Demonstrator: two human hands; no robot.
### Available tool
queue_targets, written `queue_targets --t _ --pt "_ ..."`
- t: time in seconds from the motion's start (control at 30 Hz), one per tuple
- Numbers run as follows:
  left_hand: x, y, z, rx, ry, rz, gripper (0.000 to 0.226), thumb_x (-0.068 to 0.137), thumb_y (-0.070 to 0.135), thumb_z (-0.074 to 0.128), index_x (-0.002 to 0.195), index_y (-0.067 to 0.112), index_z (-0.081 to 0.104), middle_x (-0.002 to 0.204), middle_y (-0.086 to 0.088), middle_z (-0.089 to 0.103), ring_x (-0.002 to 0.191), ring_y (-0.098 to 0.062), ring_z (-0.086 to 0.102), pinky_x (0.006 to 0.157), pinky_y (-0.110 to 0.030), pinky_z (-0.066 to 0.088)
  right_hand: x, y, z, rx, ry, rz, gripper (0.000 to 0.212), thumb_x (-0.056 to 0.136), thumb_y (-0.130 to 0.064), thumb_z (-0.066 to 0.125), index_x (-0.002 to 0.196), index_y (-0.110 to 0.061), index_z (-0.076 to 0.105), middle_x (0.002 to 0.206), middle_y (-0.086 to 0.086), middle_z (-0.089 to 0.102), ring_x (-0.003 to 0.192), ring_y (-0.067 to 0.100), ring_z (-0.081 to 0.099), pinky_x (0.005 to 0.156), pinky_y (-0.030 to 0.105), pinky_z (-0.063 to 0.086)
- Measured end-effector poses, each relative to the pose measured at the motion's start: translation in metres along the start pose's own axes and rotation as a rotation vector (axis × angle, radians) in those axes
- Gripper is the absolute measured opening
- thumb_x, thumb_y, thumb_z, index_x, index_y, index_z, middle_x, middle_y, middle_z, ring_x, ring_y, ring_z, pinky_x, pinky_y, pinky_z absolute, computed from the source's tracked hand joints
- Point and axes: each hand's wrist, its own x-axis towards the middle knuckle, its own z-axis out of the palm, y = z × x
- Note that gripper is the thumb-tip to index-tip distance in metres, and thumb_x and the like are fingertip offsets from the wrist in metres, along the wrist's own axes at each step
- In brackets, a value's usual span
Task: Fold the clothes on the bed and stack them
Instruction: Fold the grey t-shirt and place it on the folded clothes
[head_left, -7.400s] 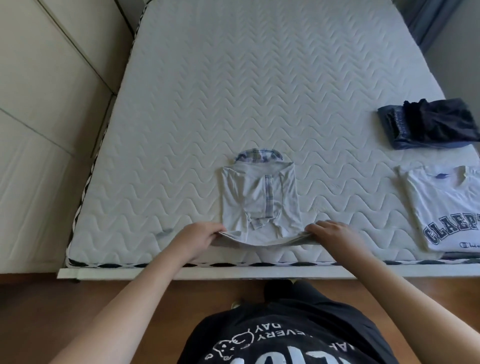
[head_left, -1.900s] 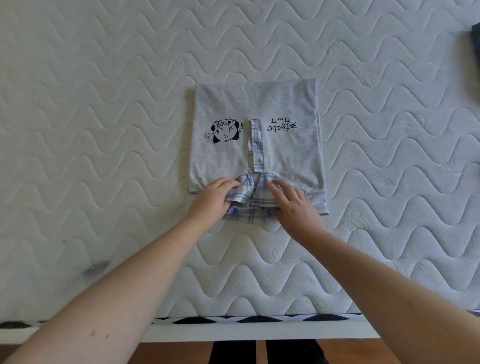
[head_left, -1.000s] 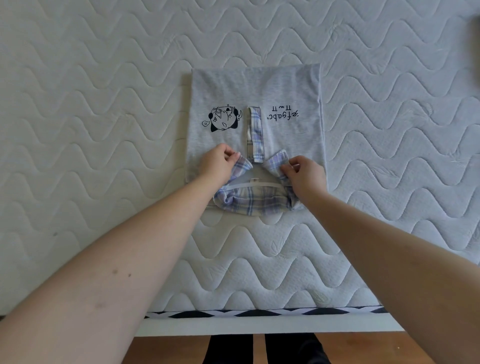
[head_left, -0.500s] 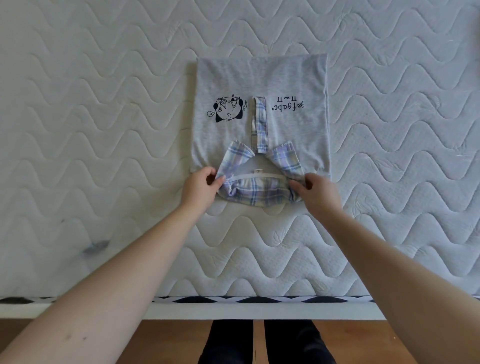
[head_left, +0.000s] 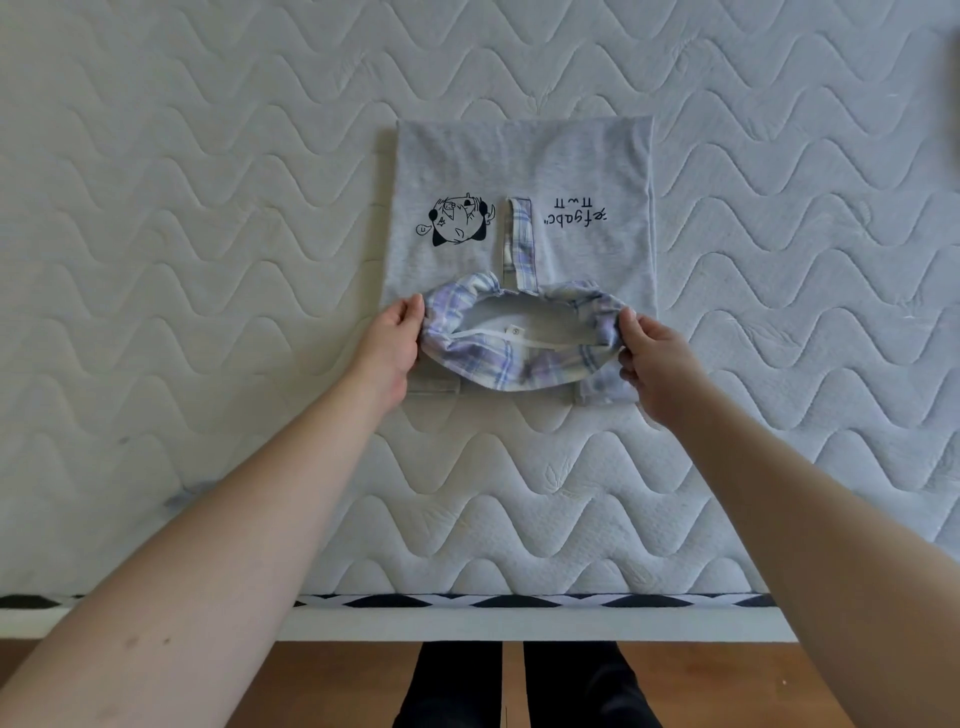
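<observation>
A: How far along does the folding look?

B: The shirt (head_left: 519, 208) lies on the bed (head_left: 208, 156) already folded into a neat rectangle, print side up, the plaid placket running down its middle. Sides and length look done. What's left, I'd say, is the collar (head_left: 519, 338), which stands open in a rumpled oval at the near edge instead of lying flat.

A: And the stacking?

B: Not done yet for this one. No pile shows here, so I can't tell where it goes or how many pieces remain. Only a dark sliver at the far right edge, too little to name.

A: What are the hands doing?

B: The left hand (head_left: 392, 343) is at the collar's left end, the right hand (head_left: 652, 358) at its right end. Each one pinches the plaid cloth, thumb on top, fingers (head_left: 626, 317) curled close together against the fold. They aren't spread at all.

A: Holding anything else?

B: No, just the collar, one end each, pulled taut between them. The body of the shirt rests flat, untouched apart from that.
</observation>
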Motion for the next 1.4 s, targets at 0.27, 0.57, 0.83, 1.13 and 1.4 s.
queue_targets --t 0.27,0.57,0.83,1.13,1.4 --pt "-0.005 -0.017 -0.009 0.041 0.112 -0.04 0.012 0.1 0.036 0.052 0.098 0.024 0.05 0.08 -0.002 0.056 0.044 -0.004 0.049 0.043 -0.019 0.039 0.001 0.009 -0.008 0.124 0.031 0.161 0.017 0.1 -0.03 0.055 0.092 -0.016 0.061 0.077 0.001 0.06 0.056 0.009 0.054 0.053 0.022 0.052" --pt "-0.038 -0.037 -0.007 1.122 -0.159 1.002 0.036 0.08 0.032 0.077 0.111 0.016 0.064 0.114 0.005 0.06 0.07 -0.019 0.065 0.053 -0.029 0.05 -0.027 0.024 0.001 -0.809 0.151 -0.645 0.021 0.093 -0.031 0.064 0.113 -0.022 0.063 0.105 -0.003 0.058 0.07 0.018 0.059 0.062 0.032 0.048" --pt "-0.023 -0.037 -0.012 1.345 -0.106 0.971 0.026 0.071 0.006 0.077 0.093 0.017 0.069 0.081 -0.003 0.067 0.052 -0.031 0.063 0.041 -0.033 0.048 -0.008 0.033 -0.001 -1.435 -0.16 -0.81 0.042 0.081 -0.022 0.077 0.121 -0.014 0.065 0.116 0.005 0.062 0.09 0.032 0.067 0.063 0.043 0.056" --pt "-0.024 -0.018 -0.026 1.286 0.081 1.19 0.028 0.085 0.008 0.065 0.104 0.018 0.048 0.085 -0.008 0.065 0.051 -0.035 0.059 0.038 -0.032 0.039 -0.011 0.015 -0.018 -1.31 0.227 -0.959 0.013 0.079 -0.015 0.075 0.081 -0.01 0.063 0.078 0.005 0.062 0.063 0.03 0.058 0.051 0.028 0.038" --pt "-0.026 -0.041 -0.024 1.342 0.241 1.309 0.013 0.082 0.005 0.06 0.089 0.015 0.065 0.098 -0.002 0.067 0.078 -0.025 0.064 0.062 -0.036 0.052 -0.017 0.035 -0.012 -1.28 0.083 -1.0 0.023 0.077 -0.006 0.077 0.098 -0.009 0.068 0.09 0.006 0.067 0.066 0.031 0.064 0.052 0.033 0.048"
